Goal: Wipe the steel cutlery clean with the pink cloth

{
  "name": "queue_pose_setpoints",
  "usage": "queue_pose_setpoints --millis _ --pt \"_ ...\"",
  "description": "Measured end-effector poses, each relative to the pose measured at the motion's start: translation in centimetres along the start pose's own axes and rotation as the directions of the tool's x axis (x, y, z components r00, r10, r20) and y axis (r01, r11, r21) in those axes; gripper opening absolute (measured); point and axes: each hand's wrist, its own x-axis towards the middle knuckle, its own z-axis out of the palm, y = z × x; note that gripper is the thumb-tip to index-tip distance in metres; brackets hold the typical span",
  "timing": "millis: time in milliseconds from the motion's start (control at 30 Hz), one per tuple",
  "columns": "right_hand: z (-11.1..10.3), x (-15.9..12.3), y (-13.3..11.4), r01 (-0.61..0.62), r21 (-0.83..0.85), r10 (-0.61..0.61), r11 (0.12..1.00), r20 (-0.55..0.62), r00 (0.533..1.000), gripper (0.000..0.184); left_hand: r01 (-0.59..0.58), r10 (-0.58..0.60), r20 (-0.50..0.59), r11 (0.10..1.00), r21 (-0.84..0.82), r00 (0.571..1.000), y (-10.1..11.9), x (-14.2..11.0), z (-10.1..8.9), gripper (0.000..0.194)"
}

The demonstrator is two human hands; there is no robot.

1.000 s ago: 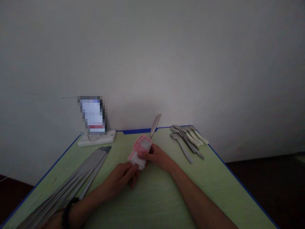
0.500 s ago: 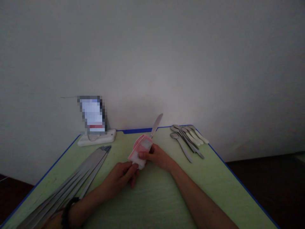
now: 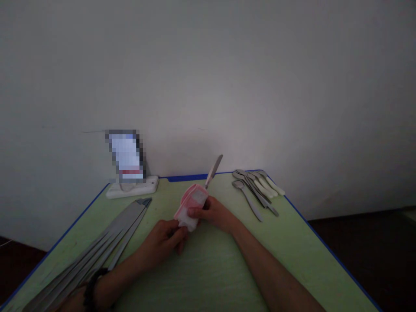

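Observation:
A table knife (image 3: 214, 169) slants up and to the right, its blade bare and its handle hidden by a folded pink-and-white cloth (image 3: 191, 203). My right hand (image 3: 216, 213) is closed on the cloth's right side, thumb across its front, with the cloth against the knife. Below the cloth's lower edge, my left hand (image 3: 167, 238) is closed in a pinch in line with the blade, where the knife's handle end would lie. Its fingertips are partly hidden, and the handle itself does not show.
On the left of the green table (image 3: 201, 277) lies a fan of long flat metal pieces (image 3: 107, 242), partly under my left forearm. A blurred-out screen (image 3: 126, 154) stands on a white base (image 3: 143, 187) at the back left. Several spoons and other cutlery (image 3: 256, 186) lie at right.
The knife blade has turned about its length and shows a narrower face. My left hand has shifted very slightly to the left; my right hand and the cloth are nearly where they were.

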Motion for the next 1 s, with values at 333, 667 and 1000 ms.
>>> queue_pose_setpoints --millis 333,667,1000 --pt "-0.03 0.23 0.46 0.003 -0.028 -0.004 1.000 -0.016 1.000 0.043 0.070 -0.070 -0.007 0.998 0.008 0.998 0.20 -0.02 -0.04 0.034" --pt "0.10 0.25 0.32 0.009 -0.033 -0.012 0.999 -0.062 0.998 0.044 0.044 -0.044 -0.025 0.999 0.004 0.999 -0.08 0.00 0.05 0.033" --pt "-0.11 0.20 0.28 0.025 -0.033 -0.027 0.999 -0.057 0.998 0.042 0.058 -0.057 -0.022 0.998 0.028 0.998 0.24 0.06 0.03 0.038"
